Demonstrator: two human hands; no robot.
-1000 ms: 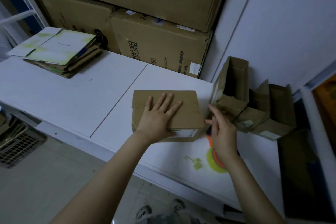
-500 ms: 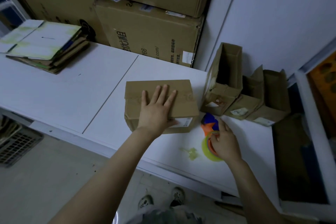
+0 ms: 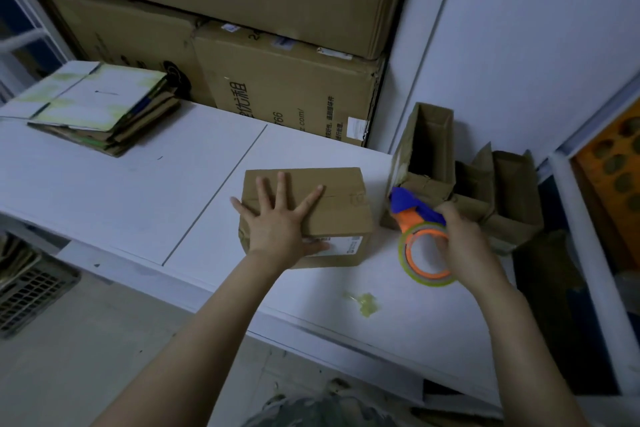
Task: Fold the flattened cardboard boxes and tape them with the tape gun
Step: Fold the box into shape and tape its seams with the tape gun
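1. The tape gun (image 3: 420, 239) has come up off the table (image 3: 104, 191); half a second ago it lay there under the right hand (image 3: 464, 239).
2. The right hand is clenched around the gun; the left hand (image 3: 280, 218) lies flat, fingers spread, on the box (image 3: 341, 215).
3. The box sits near the table's front edge, with bare tabletop to its left.

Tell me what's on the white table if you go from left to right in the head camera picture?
Stack of flattened boxes → folded box with the left hand pressing on it → tape gun held in the right hand → open boxes against the wall.
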